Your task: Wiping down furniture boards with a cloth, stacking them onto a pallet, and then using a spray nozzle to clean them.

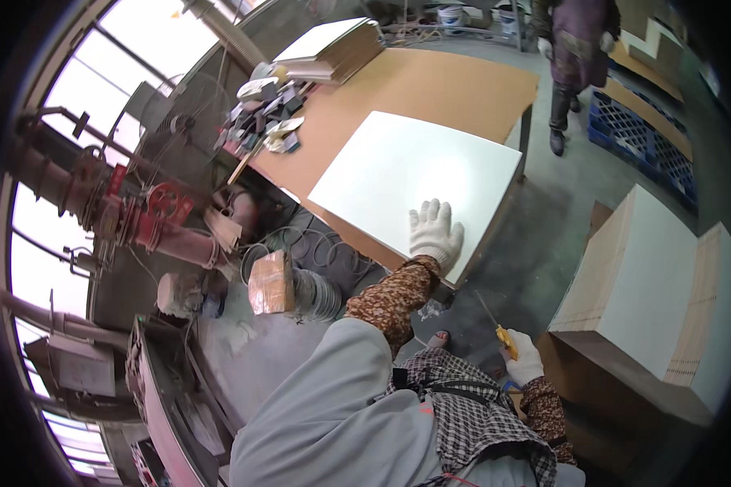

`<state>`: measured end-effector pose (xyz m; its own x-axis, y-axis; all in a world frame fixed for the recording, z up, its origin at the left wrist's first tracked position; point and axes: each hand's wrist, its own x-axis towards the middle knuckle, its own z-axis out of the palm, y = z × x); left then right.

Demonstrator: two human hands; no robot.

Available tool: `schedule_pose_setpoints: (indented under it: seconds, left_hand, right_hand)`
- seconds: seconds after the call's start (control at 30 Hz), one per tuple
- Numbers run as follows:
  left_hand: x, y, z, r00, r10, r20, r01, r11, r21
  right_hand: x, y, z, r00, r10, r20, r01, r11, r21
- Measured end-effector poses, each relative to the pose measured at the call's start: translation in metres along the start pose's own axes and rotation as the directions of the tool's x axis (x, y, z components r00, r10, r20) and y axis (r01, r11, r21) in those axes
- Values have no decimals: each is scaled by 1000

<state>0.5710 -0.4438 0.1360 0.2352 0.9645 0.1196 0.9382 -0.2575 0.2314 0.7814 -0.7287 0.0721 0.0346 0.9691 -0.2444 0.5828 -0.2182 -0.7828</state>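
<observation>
A white rectangular board (pixel 406 166) lies flat on a table (pixel 455 77) with a brown top. My left hand (pixel 436 233), in a white knit glove, rests on the board's near corner with its fingers stretched out. Away from the table, on the right, my right hand (pixel 525 362) wears a similar glove. Its fingers are closed around a yellow-handled tool (pixel 508 344) with a long thin blade. The blade points up and away from me and touches nothing. Its exact kind is too small to make out.
Stacked boards stand on the table's far left (pixel 333 49) and at my right (pixel 638 280). Blocks and cloths (pixel 268 114) clutter the table's left edge. Red pipework (pixel 162 223) runs along the left. A person (pixel 577 49) walks near blue pallets (pixel 625 130).
</observation>
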Motion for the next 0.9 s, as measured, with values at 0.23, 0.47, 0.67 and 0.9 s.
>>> schedule_pose_setpoints:
  seconds: [0.23, 0.47, 0.67, 0.9]
  left_hand:
    - [-8, -16, -8, 1000, 8, 5, -7, 998, -65]
    - [-6, -15, -7, 998, 56, 27, -52, 993, -108]
    - [-2, -17, -17, 998, 62, 10, -61, 996, -62]
    - [4, -9, 6, 998, 58, -14, -59, 998, -38]
  right_hand:
    - [18, -20, 29, 996, 74, 52, -73, 997, -21]
    - [33, 18, 15, 962, 114, -248, -95, 992, 88]
    - [60, -2, -45, 931, 210, -297, -194, 977, 85]
    - [39, -27, -16, 969, 247, 1, -247, 969, 1]
